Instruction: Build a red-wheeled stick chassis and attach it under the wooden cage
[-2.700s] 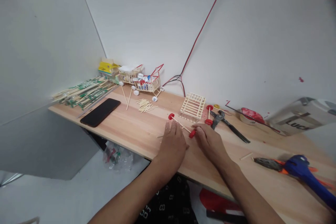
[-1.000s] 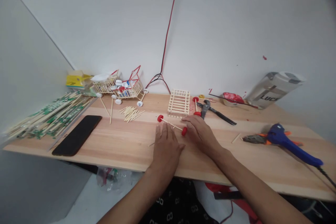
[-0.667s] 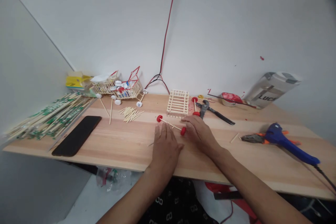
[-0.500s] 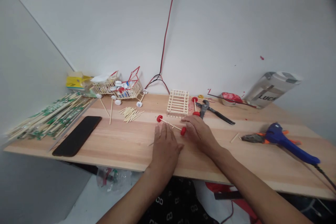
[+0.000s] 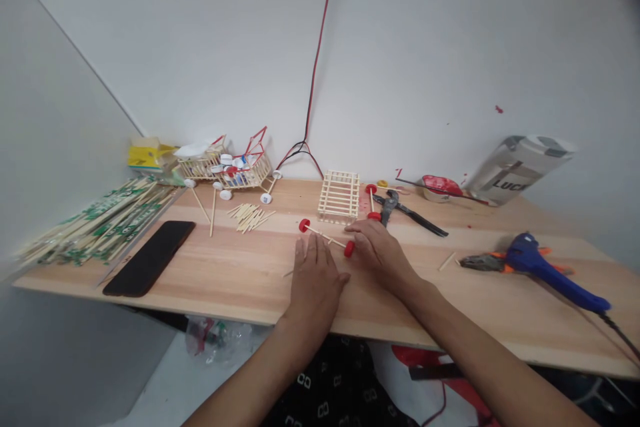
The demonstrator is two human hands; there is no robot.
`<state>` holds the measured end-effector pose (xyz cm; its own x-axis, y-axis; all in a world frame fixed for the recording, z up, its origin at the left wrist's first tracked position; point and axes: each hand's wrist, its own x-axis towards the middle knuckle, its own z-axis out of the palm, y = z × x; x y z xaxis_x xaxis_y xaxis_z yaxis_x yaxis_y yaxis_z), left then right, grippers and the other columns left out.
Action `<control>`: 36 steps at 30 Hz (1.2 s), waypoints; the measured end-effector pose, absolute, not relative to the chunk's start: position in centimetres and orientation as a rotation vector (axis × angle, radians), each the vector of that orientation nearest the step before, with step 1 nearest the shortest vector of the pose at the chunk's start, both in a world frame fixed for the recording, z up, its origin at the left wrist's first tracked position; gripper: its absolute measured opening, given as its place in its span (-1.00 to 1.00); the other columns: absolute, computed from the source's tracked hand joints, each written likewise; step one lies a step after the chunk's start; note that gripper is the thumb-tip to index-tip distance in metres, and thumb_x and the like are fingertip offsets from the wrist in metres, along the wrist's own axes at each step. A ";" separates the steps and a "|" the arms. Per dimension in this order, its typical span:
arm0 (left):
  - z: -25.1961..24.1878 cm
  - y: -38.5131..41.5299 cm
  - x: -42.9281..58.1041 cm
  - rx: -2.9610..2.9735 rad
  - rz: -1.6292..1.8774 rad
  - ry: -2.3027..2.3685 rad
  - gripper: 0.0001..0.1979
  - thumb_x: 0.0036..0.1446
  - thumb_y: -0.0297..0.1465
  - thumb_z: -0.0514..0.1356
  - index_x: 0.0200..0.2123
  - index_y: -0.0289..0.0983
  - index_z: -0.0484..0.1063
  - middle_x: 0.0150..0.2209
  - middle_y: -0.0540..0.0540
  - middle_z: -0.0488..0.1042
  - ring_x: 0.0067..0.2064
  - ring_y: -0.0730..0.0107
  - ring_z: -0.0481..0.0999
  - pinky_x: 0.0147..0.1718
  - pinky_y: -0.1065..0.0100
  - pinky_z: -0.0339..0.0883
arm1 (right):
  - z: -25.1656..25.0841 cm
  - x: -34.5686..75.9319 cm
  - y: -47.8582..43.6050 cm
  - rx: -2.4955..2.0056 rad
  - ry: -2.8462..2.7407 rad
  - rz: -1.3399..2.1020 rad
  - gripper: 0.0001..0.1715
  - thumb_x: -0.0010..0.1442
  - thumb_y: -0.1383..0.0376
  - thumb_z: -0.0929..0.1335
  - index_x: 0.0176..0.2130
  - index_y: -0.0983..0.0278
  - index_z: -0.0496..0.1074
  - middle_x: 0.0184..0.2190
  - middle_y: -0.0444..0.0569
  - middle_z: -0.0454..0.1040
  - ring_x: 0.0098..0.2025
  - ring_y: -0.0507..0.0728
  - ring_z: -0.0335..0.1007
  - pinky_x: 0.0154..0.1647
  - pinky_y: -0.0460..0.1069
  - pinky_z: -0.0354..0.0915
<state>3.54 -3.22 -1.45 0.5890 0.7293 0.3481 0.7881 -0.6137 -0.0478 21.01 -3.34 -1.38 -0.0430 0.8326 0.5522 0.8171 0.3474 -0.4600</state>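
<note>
Table (image 5: 240,280) of pale wood, with smooth surface and long reddish grain, carries all the things. At its left end is a wide heap of wrapped sticks (image 5: 100,220), thin and straight, in covers with green print. On the right lies a glue gun (image 5: 555,277) with blue body, and on the left a phone (image 5: 150,259), a flat dark rectangle. Near the wall stands a box-like frame (image 5: 339,197), made from slim wooden sticks crossing each other with gaps. In front of this frame, apart from it, the axle (image 5: 327,237) lies slanted: one thin stick with a round red wheel at each end.

The left hand (image 5: 316,280) is palm down, flat and released, its fingers straight and its fingertips at the axle's stick. The right hand (image 5: 383,250) comes obliquely, fingers a little bent, just beside the nearer wheel (image 5: 349,249); whether it grasps something, I cannot tell, because its inner side is hidden.
</note>
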 end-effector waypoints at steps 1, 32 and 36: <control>-1.5 -3.2 3.5 -2.623 -0.432 -1.268 -0.39 0.20 -0.24 0.18 0.18 -0.57 0.28 0.18 -0.49 0.31 0.26 -0.12 0.22 0.23 -0.13 0.07 | -1.4 21.0 -3.4 -1.451 -1.832 0.029 -0.66 0.36 0.24 0.13 -0.14 0.22 0.43 -0.14 0.04 0.52 -0.04 0.18 0.39 0.04 0.14 0.30; -1.4 -3.3 3.6 -2.616 -0.411 -1.284 -0.36 0.22 -0.19 0.16 0.17 -0.61 0.28 0.18 -0.51 0.31 0.25 -0.14 0.22 0.24 -0.14 0.02 | -1.3 21.5 -3.7 -1.491 -1.985 0.096 -0.78 0.23 0.18 0.34 -0.14 0.24 0.42 -0.22 0.03 0.51 -0.15 0.19 0.40 -0.10 0.11 0.30; -1.2 -3.3 3.6 -2.621 -0.372 -1.310 -0.36 0.22 -0.18 0.16 0.18 -0.59 0.28 0.20 -0.49 0.29 0.26 -0.17 0.21 0.25 -0.17 0.00 | -1.6 21.7 -3.6 -1.475 -2.021 0.109 -0.77 0.20 0.20 0.38 -0.15 0.24 0.43 -0.19 0.03 0.52 -0.12 0.19 0.40 -0.08 0.13 0.31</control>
<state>3.64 -3.35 -1.16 0.5789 0.7564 0.3045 0.8035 -0.5928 -0.0549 21.71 -3.57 -1.57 -0.1780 0.8831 0.4342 0.8314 0.3710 -0.4137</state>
